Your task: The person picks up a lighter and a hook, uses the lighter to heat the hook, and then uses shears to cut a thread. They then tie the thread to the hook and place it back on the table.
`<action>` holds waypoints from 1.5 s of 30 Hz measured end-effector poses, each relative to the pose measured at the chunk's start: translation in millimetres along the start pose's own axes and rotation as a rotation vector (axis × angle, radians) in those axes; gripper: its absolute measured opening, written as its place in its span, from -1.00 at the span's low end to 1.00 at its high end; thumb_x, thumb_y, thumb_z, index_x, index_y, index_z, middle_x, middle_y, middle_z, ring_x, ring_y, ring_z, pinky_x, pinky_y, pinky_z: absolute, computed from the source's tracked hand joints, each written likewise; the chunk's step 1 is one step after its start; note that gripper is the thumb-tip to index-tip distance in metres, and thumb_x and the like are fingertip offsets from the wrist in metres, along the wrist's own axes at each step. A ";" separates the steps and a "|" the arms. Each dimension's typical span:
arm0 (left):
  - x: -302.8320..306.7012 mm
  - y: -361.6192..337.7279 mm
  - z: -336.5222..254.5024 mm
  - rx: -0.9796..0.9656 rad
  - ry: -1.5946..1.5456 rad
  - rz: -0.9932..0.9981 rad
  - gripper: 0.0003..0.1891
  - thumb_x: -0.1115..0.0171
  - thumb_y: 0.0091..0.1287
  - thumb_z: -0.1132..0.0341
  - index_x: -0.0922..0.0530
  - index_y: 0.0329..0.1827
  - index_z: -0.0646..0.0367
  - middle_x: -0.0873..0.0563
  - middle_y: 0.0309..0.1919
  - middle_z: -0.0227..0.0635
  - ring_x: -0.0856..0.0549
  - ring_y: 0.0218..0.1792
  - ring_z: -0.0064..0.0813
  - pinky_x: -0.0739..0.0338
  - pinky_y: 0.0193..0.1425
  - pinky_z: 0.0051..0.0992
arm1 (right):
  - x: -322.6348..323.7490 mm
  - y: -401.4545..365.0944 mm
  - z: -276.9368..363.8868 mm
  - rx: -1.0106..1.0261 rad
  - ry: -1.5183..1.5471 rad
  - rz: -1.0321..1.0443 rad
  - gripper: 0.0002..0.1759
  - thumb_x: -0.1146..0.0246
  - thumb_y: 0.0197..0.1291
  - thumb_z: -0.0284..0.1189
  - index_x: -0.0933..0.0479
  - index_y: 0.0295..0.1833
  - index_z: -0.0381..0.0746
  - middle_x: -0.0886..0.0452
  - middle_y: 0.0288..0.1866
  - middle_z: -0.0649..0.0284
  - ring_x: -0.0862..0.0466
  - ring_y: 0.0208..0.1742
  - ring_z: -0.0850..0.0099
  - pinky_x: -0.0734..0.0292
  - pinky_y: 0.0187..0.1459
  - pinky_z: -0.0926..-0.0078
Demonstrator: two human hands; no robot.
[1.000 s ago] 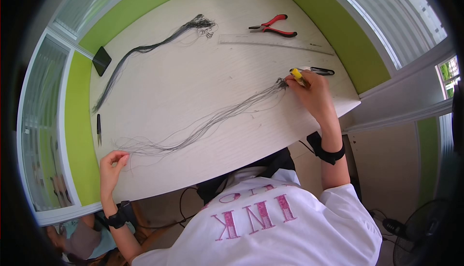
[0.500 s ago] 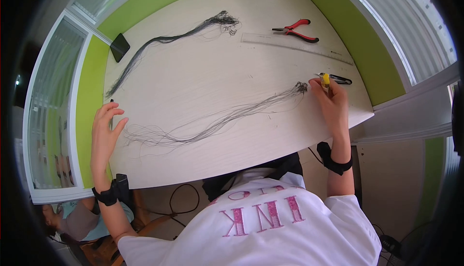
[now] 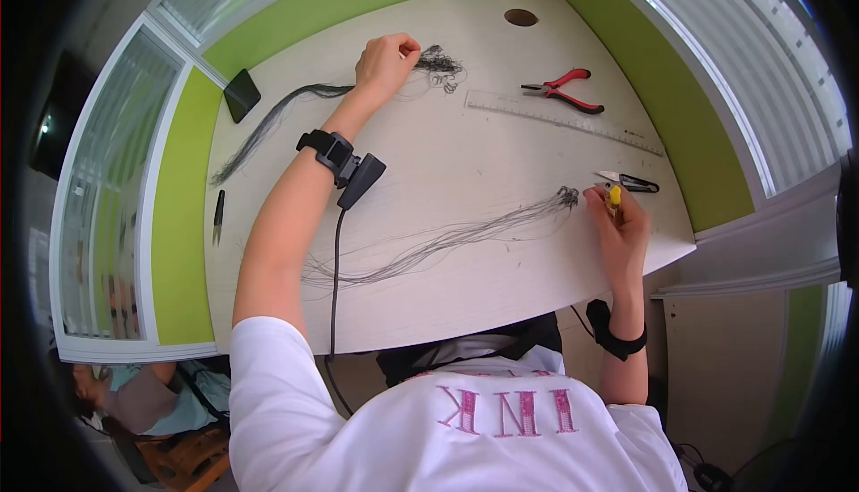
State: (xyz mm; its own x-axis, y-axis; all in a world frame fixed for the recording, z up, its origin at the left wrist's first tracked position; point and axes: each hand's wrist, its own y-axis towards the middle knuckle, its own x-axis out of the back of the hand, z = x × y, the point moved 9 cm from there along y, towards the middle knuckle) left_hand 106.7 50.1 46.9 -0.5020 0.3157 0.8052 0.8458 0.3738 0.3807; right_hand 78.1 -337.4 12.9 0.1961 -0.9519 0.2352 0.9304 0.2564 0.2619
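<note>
My left hand point(image 3: 386, 64) reaches over the upper bundle of fine dark strands point(image 3: 300, 97). Its thumb and forefinger are pinched together at the edge of the tangled head; what lies between them is too small to see. My right hand point(image 3: 619, 228) is closed around a small yellow-topped object point(image 3: 614, 195) with a pale lower part. That hand is beside the knotted end of a second bundle of dark strands point(image 3: 429, 245), which stretches across the front of the table. Part of this bundle's left end is hidden behind my left forearm.
Red-handled pliers point(image 3: 565, 91) and a clear ruler point(image 3: 559, 121) lie at the back right. Small thread snips point(image 3: 631, 182) are just beyond my right hand. Tweezers point(image 3: 218, 217) and a black phone-like slab point(image 3: 242, 96) are on the left. A cable hangs from my left wrist device point(image 3: 358, 179).
My left hand has moved from the table's left edge up and right to the upper bundle, and its fingers have closed. My right hand still holds the yellow-topped object. The view has shifted slightly.
</note>
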 end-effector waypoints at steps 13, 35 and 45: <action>-32.1 39.3 19.3 0.045 0.044 0.108 -0.84 -0.32 0.08 0.23 -0.69 -0.36 0.10 -0.73 -0.36 -0.28 -0.70 -0.28 -0.30 -0.57 -0.16 -0.35 | -4.2 4.6 7.3 -0.004 -0.156 0.056 -0.79 -0.25 0.15 -0.53 -0.39 -0.40 -0.43 -0.28 -0.54 0.32 -0.18 -0.51 0.63 -0.09 -0.51 0.67; -13.2 22.6 -0.3 -0.012 -0.121 -0.007 -0.84 -0.35 0.09 0.30 -0.69 -0.32 0.17 -0.73 -0.42 -0.36 -0.62 -0.43 -0.61 -0.49 -0.29 -0.59 | -6.7 3.5 14.5 0.073 -0.184 0.067 -0.79 -0.26 0.13 -0.52 -0.40 -0.38 -0.44 -0.34 -0.54 0.21 -0.23 -0.53 0.51 -0.18 -0.50 0.59; -40.8 24.1 18.9 0.017 -0.384 0.102 -0.85 -0.34 0.12 0.31 -0.71 -0.32 0.19 -0.74 -0.43 -0.34 -0.65 -0.35 -0.59 -0.51 -0.23 -0.57 | -6.9 2.5 10.6 0.056 -0.174 0.085 -0.80 -0.26 0.14 -0.50 -0.44 -0.37 -0.43 -0.34 -0.54 0.23 -0.24 -0.54 0.51 -0.16 -0.51 0.58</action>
State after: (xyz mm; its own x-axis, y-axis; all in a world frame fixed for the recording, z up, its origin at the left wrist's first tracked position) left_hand 144.1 62.7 14.7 -0.4498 0.6536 0.6087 0.8931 0.3376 0.2974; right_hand 75.8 -328.4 21.8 0.2116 -0.8844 0.4159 0.8932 0.3478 0.2850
